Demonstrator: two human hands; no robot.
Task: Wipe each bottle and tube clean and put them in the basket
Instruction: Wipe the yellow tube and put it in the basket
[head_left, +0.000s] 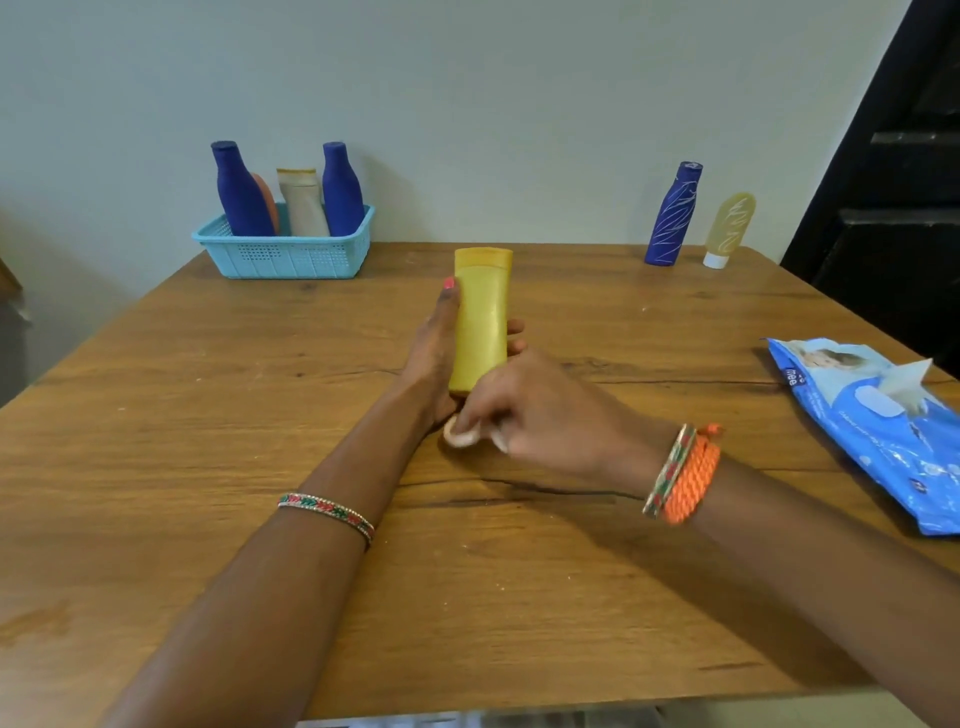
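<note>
1. Far left of the bottle, the turquoise plastic basket (283, 253) is collecting cleaned containers.
2. My left hand (434, 358) is gripping the yellow plastic bottle (480, 322) mid-table, steadying it.
3. My right hand (524, 410) is pinching a small white wipe (460, 434) at the bottle's near end, scrubbing.

Bright, even indoor light, soft and diffuse; source not visible. Shadows faint: a weak one under the right hand (540, 410) and forearm on the wooden table (208, 415). Mild sheen on the wipes pack (878, 431) at 3 o'clock. Right hand motion-blurred, fingers smeared. Wide-angle bowing toward the edges; dark doorway (893, 197) at 2 o'clock leans. Overall slightly soft, compressed look.
</note>
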